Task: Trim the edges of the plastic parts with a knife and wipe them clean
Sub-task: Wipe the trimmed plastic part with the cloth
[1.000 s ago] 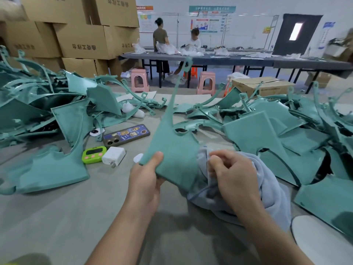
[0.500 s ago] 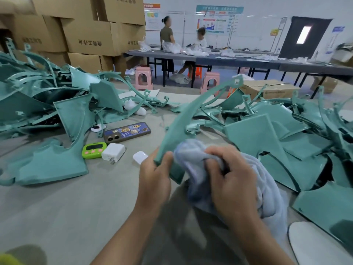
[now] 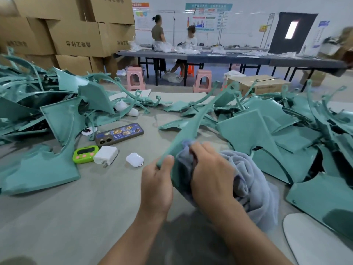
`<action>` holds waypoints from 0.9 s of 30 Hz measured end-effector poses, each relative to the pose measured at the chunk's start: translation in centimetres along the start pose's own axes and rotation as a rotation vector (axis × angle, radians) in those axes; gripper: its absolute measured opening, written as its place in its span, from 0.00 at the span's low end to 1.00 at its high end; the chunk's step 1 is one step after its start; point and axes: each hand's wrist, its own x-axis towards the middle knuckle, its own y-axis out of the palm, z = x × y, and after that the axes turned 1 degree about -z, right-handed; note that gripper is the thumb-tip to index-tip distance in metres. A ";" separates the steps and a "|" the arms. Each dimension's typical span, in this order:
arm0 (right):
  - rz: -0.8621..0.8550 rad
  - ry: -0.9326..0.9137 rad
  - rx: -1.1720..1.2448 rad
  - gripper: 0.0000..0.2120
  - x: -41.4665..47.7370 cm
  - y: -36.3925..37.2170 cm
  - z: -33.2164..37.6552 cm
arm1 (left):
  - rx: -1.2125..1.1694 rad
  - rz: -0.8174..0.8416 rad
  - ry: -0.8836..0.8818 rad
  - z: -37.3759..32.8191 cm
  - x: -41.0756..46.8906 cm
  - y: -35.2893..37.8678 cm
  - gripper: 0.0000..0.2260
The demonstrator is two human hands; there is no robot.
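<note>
A teal plastic part [image 3: 193, 127] with a long thin arm is held above the grey table [image 3: 76, 207], its arm leaning away to the upper right. My left hand [image 3: 157, 183] grips its lower edge, thumb on top. My right hand [image 3: 211, 174] clutches a pale blue-grey cloth [image 3: 246, 180] and presses it against the part's face beside the left hand. The cloth trails down to the right onto the table. No knife is in view.
Heaps of teal parts lie at the left [image 3: 47, 115] and right [image 3: 286, 134]. A phone [image 3: 119, 133], green timer [image 3: 85, 153], white charger [image 3: 106, 154] and white earbud case [image 3: 134, 159] sit left of my hands. Cardboard boxes [image 3: 76, 35], pink stools and two people stand beyond.
The part has tipped from upright to leaning right and dropped lower. My right hand has brought the cloth up over its face, close beside my left hand.
</note>
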 end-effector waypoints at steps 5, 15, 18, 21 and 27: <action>0.462 0.014 -0.323 0.06 -0.1 -0.4 -1.6 | -0.417 -0.306 -0.154 -1.9 2.6 -2.9 0.15; -0.123 -0.082 0.113 0.13 -1.0 -0.7 0.1 | -0.136 -0.144 -0.130 -1.5 2.2 -2.9 0.05; 0.387 -0.083 0.287 0.42 -2.7 1.1 2.1 | -0.186 -0.022 -0.106 -1.3 1.3 -2.4 0.08; 0.348 -0.005 0.362 0.49 -2.8 1.7 1.7 | -0.261 0.303 -0.049 -1.3 0.8 -2.4 0.15; -0.041 0.612 0.971 0.13 -1.4 0.7 -0.5 | 0.020 0.379 -0.015 -1.4 1.6 -2.5 0.31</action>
